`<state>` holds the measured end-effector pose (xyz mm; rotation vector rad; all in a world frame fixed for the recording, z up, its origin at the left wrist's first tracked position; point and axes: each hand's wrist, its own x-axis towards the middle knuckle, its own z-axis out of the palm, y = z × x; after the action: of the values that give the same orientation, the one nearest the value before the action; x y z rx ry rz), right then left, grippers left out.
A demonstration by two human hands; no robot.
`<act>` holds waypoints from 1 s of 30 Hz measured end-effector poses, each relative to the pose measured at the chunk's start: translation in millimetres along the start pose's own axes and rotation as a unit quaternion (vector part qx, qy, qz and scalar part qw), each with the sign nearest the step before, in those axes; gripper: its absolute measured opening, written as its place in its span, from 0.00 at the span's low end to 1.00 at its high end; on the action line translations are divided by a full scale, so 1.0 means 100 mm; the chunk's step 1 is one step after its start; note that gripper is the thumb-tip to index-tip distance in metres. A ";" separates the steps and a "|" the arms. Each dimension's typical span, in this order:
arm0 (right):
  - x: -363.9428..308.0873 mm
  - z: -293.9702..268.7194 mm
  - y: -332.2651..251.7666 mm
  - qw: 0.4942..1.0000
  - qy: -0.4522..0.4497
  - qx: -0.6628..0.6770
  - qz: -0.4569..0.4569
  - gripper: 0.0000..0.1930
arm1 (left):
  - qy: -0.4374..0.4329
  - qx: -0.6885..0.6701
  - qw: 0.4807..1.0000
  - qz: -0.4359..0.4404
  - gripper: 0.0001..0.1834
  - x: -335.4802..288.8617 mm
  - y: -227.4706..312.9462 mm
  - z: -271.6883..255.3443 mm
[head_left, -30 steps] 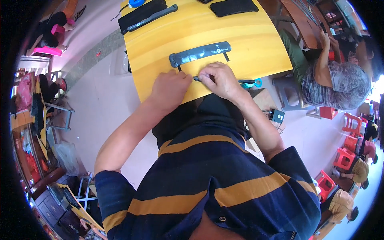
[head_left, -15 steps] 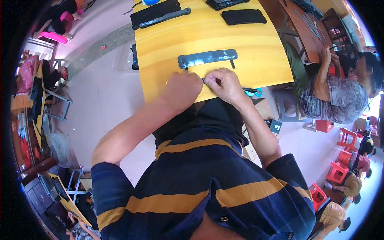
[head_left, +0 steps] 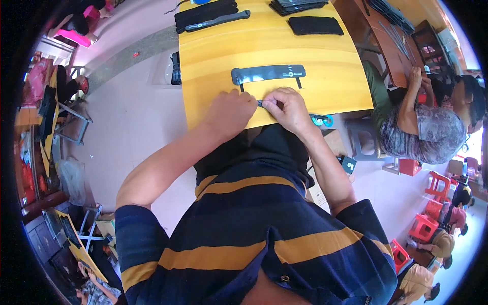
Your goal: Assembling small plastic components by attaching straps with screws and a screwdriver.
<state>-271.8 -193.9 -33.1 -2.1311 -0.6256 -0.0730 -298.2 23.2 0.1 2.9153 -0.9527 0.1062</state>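
My left hand (head_left: 231, 113) and my right hand (head_left: 285, 108) meet low over the yellow tabletop, near its close edge. Between their closed fingertips is a small dark strip (head_left: 260, 103), mostly covered by the fingers; its exact kind is hard to make out. Just beyond the hands lies a long, flat black band (head_left: 268, 74) with rounded ends and white print. Two short narrow black straps hang from its near side, one by each end. The left strap's lower end reaches close to my left fingers.
On the yellow table (head_left: 330, 66), black pouches (head_left: 206, 15) and a stack of flat black pieces (head_left: 297, 5) lie at the far side, with one black pouch (head_left: 316, 26) apart. A teal-ringed item (head_left: 321, 120) sits at the right edge. A co-worker (head_left: 422, 117) sits to the right.
The view has shifted slightly, so the table and its things appear a little right and lower. My hands stay together, with slightly more of the dark strip showing between the fingertips.
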 end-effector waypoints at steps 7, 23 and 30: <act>0.02 -0.01 -0.01 1.000 -0.009 -0.008 -0.010 0.04 | -0.006 -0.023 0.999 0.031 0.13 0.03 -0.20 0.03; 0.32 -0.11 -0.11 0.983 -0.139 -0.068 0.100 0.06 | -0.166 -0.025 0.982 0.081 0.05 0.78 -0.31 -0.39; 0.50 -0.07 0.03 0.968 -0.180 -0.062 0.165 0.06 | -0.234 -0.007 0.971 0.047 0.04 0.82 -0.24 -0.47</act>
<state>-225.6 -180.4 -17.1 -2.3639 -0.4714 0.4792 -219.7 -1.5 52.8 2.9363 -1.1363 -0.6063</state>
